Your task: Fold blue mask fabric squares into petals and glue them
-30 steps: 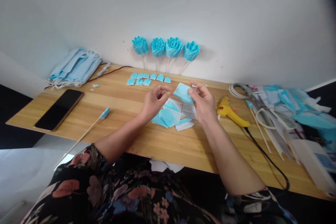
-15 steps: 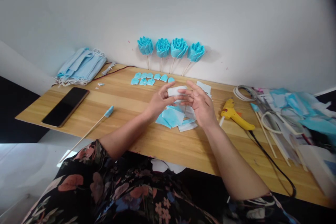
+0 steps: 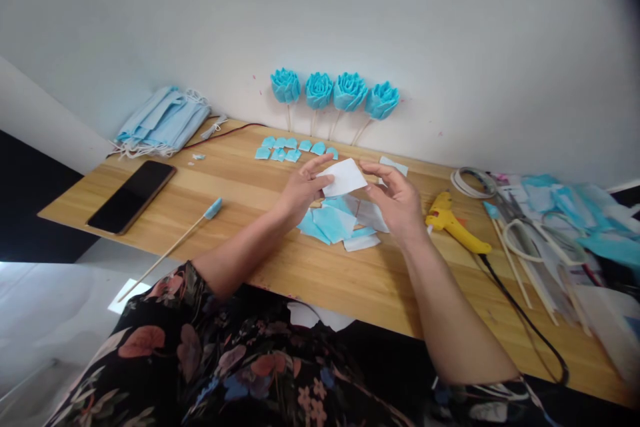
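My left hand (image 3: 300, 192) pinches a small white fabric piece (image 3: 344, 177) by its left side, thumb on top. At the piece's right corner are the thumb and fingertips of my right hand (image 3: 397, 200), gripping its edge. The piece is held flat and tilted above the table. Below it lie loose cut pieces of blue fabric (image 3: 333, 220) and white ones (image 3: 363, 241). Behind my hands, small blue petal-shaped pieces (image 3: 293, 155) are set out in two rows.
Several blue fabric roses (image 3: 319, 90) on sticks lean against the wall. To the left are stacked face masks (image 3: 160, 121), a phone (image 3: 133, 197) and a blue-tipped stick (image 3: 175, 243). A yellow glue gun (image 3: 453, 223), tape roll (image 3: 473, 183) and scissors (image 3: 523, 240) lie right.
The white piece has been opened out from a narrower shape and shows a broader face. My right hand's fingers have drawn back to its right edge. The view has shifted slightly.
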`<state>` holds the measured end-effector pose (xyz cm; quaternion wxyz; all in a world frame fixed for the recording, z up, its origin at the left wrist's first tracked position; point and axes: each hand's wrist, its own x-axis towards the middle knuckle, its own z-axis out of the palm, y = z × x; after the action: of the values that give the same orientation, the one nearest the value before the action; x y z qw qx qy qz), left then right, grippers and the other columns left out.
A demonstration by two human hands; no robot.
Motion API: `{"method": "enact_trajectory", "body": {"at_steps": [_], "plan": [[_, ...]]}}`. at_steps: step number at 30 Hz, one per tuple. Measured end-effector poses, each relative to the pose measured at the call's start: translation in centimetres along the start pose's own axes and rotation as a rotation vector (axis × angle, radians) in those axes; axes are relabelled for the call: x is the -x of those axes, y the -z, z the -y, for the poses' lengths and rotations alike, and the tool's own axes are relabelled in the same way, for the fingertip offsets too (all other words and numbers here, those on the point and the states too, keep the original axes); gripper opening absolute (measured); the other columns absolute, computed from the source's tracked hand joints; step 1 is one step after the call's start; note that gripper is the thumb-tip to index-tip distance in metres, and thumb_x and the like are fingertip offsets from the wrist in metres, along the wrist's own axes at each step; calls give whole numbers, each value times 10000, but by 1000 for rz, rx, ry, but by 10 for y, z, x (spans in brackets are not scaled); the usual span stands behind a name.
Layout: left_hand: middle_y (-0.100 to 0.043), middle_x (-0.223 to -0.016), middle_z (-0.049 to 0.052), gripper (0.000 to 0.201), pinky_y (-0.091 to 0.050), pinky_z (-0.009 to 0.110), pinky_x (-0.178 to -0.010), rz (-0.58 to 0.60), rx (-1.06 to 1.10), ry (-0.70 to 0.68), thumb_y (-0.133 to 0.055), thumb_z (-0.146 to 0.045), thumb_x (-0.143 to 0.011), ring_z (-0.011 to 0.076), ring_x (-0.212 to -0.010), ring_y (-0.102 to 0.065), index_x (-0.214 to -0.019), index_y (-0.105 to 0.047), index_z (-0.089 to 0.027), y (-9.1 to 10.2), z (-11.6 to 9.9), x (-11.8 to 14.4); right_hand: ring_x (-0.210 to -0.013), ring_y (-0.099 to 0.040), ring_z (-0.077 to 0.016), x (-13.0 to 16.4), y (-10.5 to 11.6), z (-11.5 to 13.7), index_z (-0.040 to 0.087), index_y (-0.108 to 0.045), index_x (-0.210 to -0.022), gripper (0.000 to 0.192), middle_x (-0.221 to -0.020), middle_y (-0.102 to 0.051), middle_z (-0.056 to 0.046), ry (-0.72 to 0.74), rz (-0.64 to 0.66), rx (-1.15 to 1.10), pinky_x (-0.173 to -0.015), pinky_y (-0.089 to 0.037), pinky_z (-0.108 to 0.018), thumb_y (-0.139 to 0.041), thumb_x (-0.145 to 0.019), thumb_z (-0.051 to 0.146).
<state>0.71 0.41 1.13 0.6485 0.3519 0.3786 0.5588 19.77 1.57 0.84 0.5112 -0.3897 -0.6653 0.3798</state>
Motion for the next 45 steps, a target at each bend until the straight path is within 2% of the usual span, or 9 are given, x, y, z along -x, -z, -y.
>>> {"method": "enact_trajectory", "body": {"at_steps": [5,9,12,16,21,25,31,39,45], "plan": [[-750,-924,71,607,-549,280,-684,32,-62,-2,-695,-181,-776,149,-702,-687,-1368,-564,-207,3,3,-3,-1166,-639,-211,1,-3,0,266,-739,-915,127,-1251,-699,-28,-34,59,-25,-939,-524,-353,-728,-789,279],[-754,-966,84,640,-551,287,-656,72,-159,-8,-682,-195,-789,169,-691,-705,-1407,-522,-213,4,4,-4,-979,-676,-201,1,-4,-3,247,-729,-853,138,-1052,-747,-34,-96,14,3,-826,-536,-335,-740,-779,362],[-749,-955,81,607,-538,269,-633,89,-211,-35,-665,-241,-823,155,-677,-692,-1411,-516,-210,2,4,-3,-805,-648,-173,1,-4,-3,229,-716,-824,174,-863,-735,-19,-132,-6,43,-703,-515,-297,-742,-765,391],[-731,-943,72,562,-524,250,-618,100,-254,-74,-643,-364,-867,140,-680,-670,-1398,-527,-222,0,4,-1,-682,-584,-133,1,-6,-1,213,-707,-801,151,-778,-711,0,-136,-20,61,-636,-470,-263,-734,-754,355],[-707,-1007,72,626,-501,236,-599,92,-340,-93,-694,-429,-829,137,-689,-662,-1404,-512,-263,0,3,2,-687,-581,-125,0,-6,-1,213,-687,-794,120,-763,-695,11,-127,-15,35,-645,-461,-255,-720,-761,324],[-690,-957,52,585,-486,237,-589,99,-286,-96,-680,-347,-830,118,-660,-627,-1384,-519,-252,1,5,0,-692,-578,-125,0,-7,0,209,-682,-808,124,-781,-689,7,-130,-8,32,-647,-461,-259,-711,-753,317],[-645,-777,-3,504,-444,229,-570,23,-235,-118,-642,-215,-809,97,-601,-558,-1308,-564,-213,3,5,-2,-699,-589,-136,2,-7,3,215,-694,-845,151,-829,-697,-10,-160,24,41,-624,-466,-266,-715,-728,308],[-650,-783,5,503,-503,276,-652,-7,-186,-150,-627,-189,-806,112,-606,-604,-1304,-552,-175,3,6,-4,-736,-611,-159,2,-7,3,222,-709,-801,183,-808,-710,-18,-153,37,51,-625,-482,-276,-755,-736,386],[-652,-789,11,431,-478,249,-649,-60,-185,-192,-631,-158,-803,114,-663,-591,-1231,-605,-188,4,7,-5,-774,-631,-163,3,-5,1,222,-714,-814,198,-845,-715,-22,-154,43,61,-673,-500,-285,-768,-741,398]]}}
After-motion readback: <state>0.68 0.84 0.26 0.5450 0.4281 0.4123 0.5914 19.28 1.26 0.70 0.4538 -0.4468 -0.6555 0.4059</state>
